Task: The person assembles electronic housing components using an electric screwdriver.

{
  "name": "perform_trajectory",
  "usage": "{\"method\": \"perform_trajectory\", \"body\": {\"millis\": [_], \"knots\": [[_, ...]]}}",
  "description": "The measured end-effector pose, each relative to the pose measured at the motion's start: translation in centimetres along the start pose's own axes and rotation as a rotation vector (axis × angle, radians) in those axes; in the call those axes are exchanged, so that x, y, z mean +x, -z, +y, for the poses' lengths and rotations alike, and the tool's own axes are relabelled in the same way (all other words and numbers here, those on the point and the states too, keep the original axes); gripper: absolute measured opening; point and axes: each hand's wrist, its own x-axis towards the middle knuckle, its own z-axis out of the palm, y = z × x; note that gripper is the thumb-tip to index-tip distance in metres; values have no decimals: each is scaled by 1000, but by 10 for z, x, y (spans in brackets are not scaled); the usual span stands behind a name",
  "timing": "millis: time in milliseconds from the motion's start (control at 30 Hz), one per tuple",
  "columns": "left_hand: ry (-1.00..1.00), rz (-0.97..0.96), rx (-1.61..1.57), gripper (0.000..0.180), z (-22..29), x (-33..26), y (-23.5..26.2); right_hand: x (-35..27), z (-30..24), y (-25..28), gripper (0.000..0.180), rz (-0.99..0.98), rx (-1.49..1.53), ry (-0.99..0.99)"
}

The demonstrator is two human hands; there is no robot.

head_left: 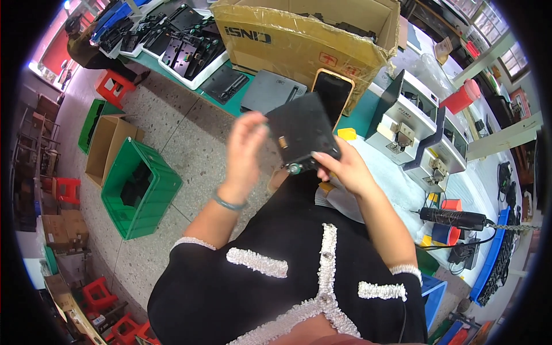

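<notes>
A flat black panel [302, 123] with a small gold-coloured strip and a green-and-metal part at its lower edge is held tilted in front of me. My right hand [348, 167] grips its lower right corner, thumb on the near face. Beside the panel's left edge is my left hand [244, 152], smeared by motion; whether its fingertips touch the panel, I cannot tell. Just beyond lie a grey flat case [273, 92] and a phone-like device [333, 95] with a black screen, which leans against a large cardboard box [287, 34].
White trays [192, 57] of black parts stand at the far left of the green-topped bench. Two silver-and-black machines [402, 118] and a black hand tool [454, 218] are on the right. A green crate [141, 190] sits on the floor; another person [86, 46] is at the far left.
</notes>
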Motion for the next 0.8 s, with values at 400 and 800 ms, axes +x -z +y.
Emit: {"method": "perform_trajectory", "body": {"millis": [400, 800], "knots": [[79, 42, 320, 42, -17, 122, 57, 57, 21, -43, 68, 86, 169, 70], [3, -57, 1246, 55, -23, 148, 54, 80, 41, -72, 87, 286, 191, 87]]}}
